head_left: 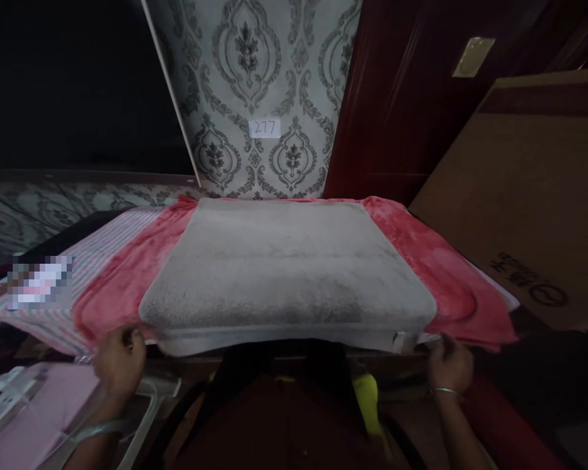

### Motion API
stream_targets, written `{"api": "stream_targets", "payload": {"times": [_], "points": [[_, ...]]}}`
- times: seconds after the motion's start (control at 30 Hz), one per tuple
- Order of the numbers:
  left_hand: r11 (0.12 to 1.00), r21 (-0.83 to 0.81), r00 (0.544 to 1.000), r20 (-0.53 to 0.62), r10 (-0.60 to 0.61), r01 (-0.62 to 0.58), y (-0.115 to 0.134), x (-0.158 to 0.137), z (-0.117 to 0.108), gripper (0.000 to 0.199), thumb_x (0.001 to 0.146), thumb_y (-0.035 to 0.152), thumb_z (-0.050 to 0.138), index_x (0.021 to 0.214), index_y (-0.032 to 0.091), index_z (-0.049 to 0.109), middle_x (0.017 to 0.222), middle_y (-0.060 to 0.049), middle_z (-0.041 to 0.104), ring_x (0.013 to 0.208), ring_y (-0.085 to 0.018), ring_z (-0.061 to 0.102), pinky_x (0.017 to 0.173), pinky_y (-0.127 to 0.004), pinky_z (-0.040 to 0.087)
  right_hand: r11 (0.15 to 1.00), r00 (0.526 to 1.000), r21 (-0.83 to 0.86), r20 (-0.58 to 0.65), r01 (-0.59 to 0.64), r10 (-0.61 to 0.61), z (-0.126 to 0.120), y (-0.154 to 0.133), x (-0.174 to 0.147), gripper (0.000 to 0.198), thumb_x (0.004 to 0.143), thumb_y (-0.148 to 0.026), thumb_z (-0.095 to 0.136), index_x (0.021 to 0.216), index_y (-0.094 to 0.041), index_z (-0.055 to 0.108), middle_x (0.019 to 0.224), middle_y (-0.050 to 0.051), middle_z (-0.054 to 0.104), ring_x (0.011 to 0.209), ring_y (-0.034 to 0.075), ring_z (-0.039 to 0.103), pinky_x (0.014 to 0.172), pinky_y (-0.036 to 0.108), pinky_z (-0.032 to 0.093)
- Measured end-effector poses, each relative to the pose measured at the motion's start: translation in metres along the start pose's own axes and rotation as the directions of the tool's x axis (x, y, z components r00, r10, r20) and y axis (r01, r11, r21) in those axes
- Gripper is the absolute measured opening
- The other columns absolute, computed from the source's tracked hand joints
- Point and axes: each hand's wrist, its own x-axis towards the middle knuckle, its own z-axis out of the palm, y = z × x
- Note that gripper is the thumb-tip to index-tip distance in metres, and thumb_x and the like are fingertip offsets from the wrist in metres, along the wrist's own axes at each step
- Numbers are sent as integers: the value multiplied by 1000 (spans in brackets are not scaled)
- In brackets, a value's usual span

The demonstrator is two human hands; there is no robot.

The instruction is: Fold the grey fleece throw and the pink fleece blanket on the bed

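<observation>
A grey plush mat (289, 267) is spread flat over a red-pink fleece blanket (110, 297), its front edge hanging down towards me. At the blanket's front edge, just left of the mat's near corner, my left hand (120, 360) is closed with its fingers curled. My right hand (449, 365) pinches at the front edge, just right of the mat's other near corner. A narrow white strip runs to the fingers on each side. Which layer the fingertips hold is hidden. Beside the right hand a small white label (400, 342) shows on the mat's front edge.
A striped cloth (105, 245) lies under the blanket on the left, with a blurred item on it. Behind are a dark screen (78, 85) and patterned wallpaper (247, 156). A large cardboard box (524, 189) leans at right. Lower left is a pink board (59, 405).
</observation>
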Motion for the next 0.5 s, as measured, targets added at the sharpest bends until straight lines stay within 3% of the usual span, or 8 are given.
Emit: {"api": "stream_targets", "payload": {"times": [0.07, 0.1, 0.17, 0.23, 0.3, 0.37, 0.43, 0.5], "points": [[978, 13, 978, -34, 207, -206, 32, 5, 3, 42, 89, 40, 40, 108, 15, 67, 111, -20, 71, 113, -38, 63, 102, -56, 50, 976, 978, 85, -63, 203, -198, -3, -42, -5, 52, 88, -41, 37, 113, -8, 68, 110, 23, 69, 109, 36, 61, 103, 52, 46], [947, -16, 947, 9, 320, -320, 54, 7, 9, 45, 91, 40, 39, 117, 14, 66, 120, -19, 70, 119, -37, 61, 107, -55, 47, 940, 949, 137, -37, 314, -312, -2, -68, -8, 52, 91, -42, 36, 116, -9, 68, 113, 20, 69, 110, 34, 61, 106, 51, 45], [845, -138, 832, 154, 533, -516, 105, 9, 25, 53, 95, 43, 39, 133, 12, 60, 135, -18, 66, 129, -34, 58, 114, -53, 42, 854, 857, 194, 99, 482, -506, 7, -125, -19, 52, 98, -40, 35, 125, -9, 66, 126, 20, 66, 120, 31, 57, 111, 48, 41], [704, -287, 633, 309, 710, -650, 160, 4, 47, 64, 97, 50, 42, 149, 14, 49, 153, -16, 53, 142, -31, 48, 120, -49, 36, 765, 722, 221, 251, 605, -644, 21, -179, -34, 51, 99, -37, 38, 134, -10, 64, 140, 20, 60, 132, 32, 51, 115, 49, 38], [570, -392, 407, 426, 808, -722, 208, -5, 69, 70, 98, 56, 42, 159, 21, 37, 164, -13, 40, 151, -29, 38, 123, -47, 32, 679, 550, 234, 433, 696, -714, 34, -223, -50, 53, 100, -32, 40, 149, -18, 54, 156, 14, 48, 145, 32, 40, 118, 53, 33], [496, -419, 257, 508, 822, -760, 241, -14, 87, 72, 99, 59, 43, 161, 25, 35, 168, -11, 33, 155, -29, 30, 126, -50, 24, 613, 394, 251, 575, 749, -717, 46, -251, -59, 54, 102, -32, 41, 155, -25, 47, 163, 9, 40, 151, 32, 33, 120, 57, 29], [468, -396, 203, 551, 809, -790, 253, -16, 99, 72, 98, 62, 44, 160, 26, 36, 168, -11, 31, 157, -31, 25, 127, -55, 19, 583, 321, 245, 641, 775, -697, 54, -259, -57, 54, 104, -36, 40, 158, -28, 43, 166, 8, 35, 153, 32, 29, 121, 60, 25], [489, -330, 242, 570, 785, -807, 244, -6, 104, 72, 98, 63, 43, 160, 27, 36, 168, -12, 30, 157, -33, 23, 126, -58, 19, 599, 353, 176, 667, 781, -656, 57, -247, -39, 55, 105, -41, 39, 158, -30, 41, 167, 7, 32, 154, 33, 27, 121, 62, 23]]}}
